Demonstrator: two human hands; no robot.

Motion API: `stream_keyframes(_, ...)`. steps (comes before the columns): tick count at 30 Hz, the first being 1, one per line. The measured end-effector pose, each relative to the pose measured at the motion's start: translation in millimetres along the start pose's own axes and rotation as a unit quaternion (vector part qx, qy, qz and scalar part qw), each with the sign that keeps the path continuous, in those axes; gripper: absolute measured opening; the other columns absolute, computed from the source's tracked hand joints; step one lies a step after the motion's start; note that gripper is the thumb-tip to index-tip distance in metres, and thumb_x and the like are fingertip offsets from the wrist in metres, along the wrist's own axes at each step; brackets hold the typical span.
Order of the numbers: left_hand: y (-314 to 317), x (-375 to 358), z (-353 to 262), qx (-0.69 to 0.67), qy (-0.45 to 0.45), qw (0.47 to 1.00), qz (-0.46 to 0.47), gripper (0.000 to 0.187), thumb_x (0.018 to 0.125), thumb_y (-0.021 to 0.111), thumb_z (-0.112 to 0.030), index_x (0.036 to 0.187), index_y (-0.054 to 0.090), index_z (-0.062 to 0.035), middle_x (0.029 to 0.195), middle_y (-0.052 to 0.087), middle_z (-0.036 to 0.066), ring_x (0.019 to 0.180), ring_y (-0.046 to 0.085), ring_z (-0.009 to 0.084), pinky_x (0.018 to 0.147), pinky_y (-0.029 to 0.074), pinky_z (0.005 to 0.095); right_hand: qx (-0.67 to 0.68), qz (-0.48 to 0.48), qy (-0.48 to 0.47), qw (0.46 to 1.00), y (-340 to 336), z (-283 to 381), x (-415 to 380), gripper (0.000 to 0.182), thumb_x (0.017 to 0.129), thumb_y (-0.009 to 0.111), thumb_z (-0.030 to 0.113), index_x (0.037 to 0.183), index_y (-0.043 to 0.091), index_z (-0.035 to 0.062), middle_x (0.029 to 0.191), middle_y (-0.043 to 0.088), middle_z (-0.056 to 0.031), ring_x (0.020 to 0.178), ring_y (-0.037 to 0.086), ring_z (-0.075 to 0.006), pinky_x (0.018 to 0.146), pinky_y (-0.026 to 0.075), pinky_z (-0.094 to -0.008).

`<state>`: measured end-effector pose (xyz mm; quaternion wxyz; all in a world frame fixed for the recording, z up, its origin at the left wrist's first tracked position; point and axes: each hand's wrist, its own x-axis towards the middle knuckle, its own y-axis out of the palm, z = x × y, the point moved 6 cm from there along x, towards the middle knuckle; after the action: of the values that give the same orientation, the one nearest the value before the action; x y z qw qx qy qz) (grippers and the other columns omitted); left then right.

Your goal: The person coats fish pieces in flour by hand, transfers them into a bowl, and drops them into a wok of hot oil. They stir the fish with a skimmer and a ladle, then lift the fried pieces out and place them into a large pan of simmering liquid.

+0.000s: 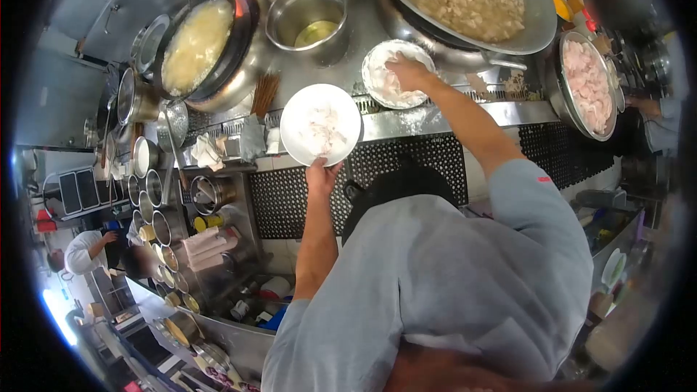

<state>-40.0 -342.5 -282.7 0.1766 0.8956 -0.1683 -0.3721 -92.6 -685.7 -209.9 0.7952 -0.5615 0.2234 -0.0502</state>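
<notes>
My left hand (321, 174) grips the near rim of a white bowl (292, 127) and holds it out over the stove's front edge. Pale, flour-dusted pieces (323, 129) lie inside. To the right, my right hand (411, 72) reaches down into a second white bowl (372, 80), which holds white flour (383, 87). Its fingertips are sunk among the flour, so whether they pinch a piece is hidden. Spilled flour marks the steel edge just below that bowl.
Flames rise beside a wok of bubbling oil (196, 47) at left. A steel pot (308, 14) stands centrally. A large wok (465, 0) of simmering pieces sits behind my right hand. Raw pale meat (587, 83) fills a basin at right. Other people are at both sides.
</notes>
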Motion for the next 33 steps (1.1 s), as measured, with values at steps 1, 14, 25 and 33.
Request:
stream_keyframes(1,1,1,0,-0.001,0.002,1.000,0.009,0.052,0.079,0.037,0.001,0.131,0.030,0.0022,0.125,0.046,0.017,0.106,0.054,0.0329,0.073,0.055,0.0436,0.015,-0.021,-0.011,1.000,-6,-1,3,0.059,0.073,0.052,-0.004,0.128,0.046,0.0179,0.144,0.025,-0.0218,0.125,0.039,-0.0358,0.098,0.039,-0.0387)
stream_keyframes(14,-3,4,2,0.011,0.001,1.000,0.023,0.052,0.080,0.037,0.003,0.131,0.028,0.0041,0.127,0.044,0.020,0.112,0.050,0.0345,0.083,0.052,0.0484,0.063,-0.037,-0.005,0.997,-8,3,25,0.068,0.063,0.070,0.018,0.126,0.048,0.0066,0.130,0.046,-0.0189,0.120,0.045,-0.0329,0.101,0.037,-0.0365)
stream_keyframes(25,-1,-2,-4,-0.002,0.001,1.000,-0.007,0.052,0.080,0.037,0.003,0.132,0.028,0.0021,0.125,0.045,0.020,0.106,0.054,0.0334,0.075,0.055,0.0451,-0.054,0.027,0.012,0.998,-9,6,5,0.068,0.065,0.067,0.010,0.128,0.047,0.0217,0.144,0.021,-0.0232,0.127,0.035,-0.0364,0.102,0.036,-0.0389)
stream_keyframes(33,-9,2,1,-0.022,0.007,1.000,-0.005,0.053,0.081,0.038,0.003,0.133,0.026,0.0027,0.125,0.044,0.021,0.108,0.053,0.0345,0.078,0.055,0.0454,0.085,-0.027,-0.046,0.995,-37,1,15,0.064,0.063,0.072,0.022,0.123,0.053,0.0091,0.130,0.046,-0.0190,0.126,0.038,-0.0325,0.104,0.032,-0.0398)
